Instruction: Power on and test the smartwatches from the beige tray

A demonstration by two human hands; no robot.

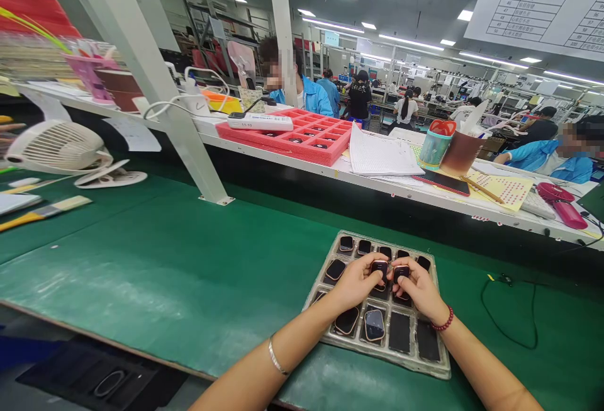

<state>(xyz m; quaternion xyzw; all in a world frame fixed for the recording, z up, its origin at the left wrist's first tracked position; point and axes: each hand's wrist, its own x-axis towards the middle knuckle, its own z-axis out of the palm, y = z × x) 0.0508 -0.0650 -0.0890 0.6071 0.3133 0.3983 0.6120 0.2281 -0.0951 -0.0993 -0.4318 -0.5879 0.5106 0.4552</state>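
Note:
A clear plastic tray (pixel 377 351) with compartments lies on the green bench, holding several dark-faced smartwatch cases with gold-pink rims. Over its middle, my left hand (pixel 361 279) is closed on a smartwatch case (pixel 379 266), thumb and fingers at its edges. Close beside it, my right hand (pixel 419 285) pinches a second smartwatch case (pixel 401 272). The two held cases are side by side, faces up. In the front row sits another watch case (pixel 374 325); the two compartments to its right show only dark bottoms. My hands hide part of the middle row.
A white shelf (pixel 368 181) runs behind the bench, bearing a red foam tray (pixel 302 152), a power strip (pixel 260 123), papers and pen cups. A white fan (pixel 61 146) stands at left. A thin black cable (pixel 533 316) lies at right. Other people sit beyond the shelf.

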